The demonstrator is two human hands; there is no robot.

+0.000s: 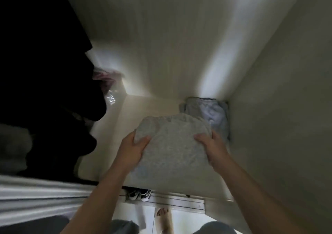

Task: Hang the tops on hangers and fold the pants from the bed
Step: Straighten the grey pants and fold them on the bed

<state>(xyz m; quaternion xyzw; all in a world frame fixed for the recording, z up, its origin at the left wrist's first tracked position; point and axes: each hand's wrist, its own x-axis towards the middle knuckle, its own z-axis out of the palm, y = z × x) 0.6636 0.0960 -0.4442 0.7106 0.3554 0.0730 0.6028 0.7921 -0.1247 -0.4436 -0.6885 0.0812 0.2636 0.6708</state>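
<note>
A folded light grey garment is held over a pale closet shelf. My left hand grips its left edge, thumb on top. My right hand grips its right edge, fingers curled over the fabric. Just behind it, in the shelf's back right corner, lies another folded pale blue-grey garment. Whether the held garment touches the shelf is unclear.
Dark hanging clothes fill the left side. A pink item and clear plastic sit at the shelf's back left. The closet's right wall stands close. Shoes and my bare foot show below.
</note>
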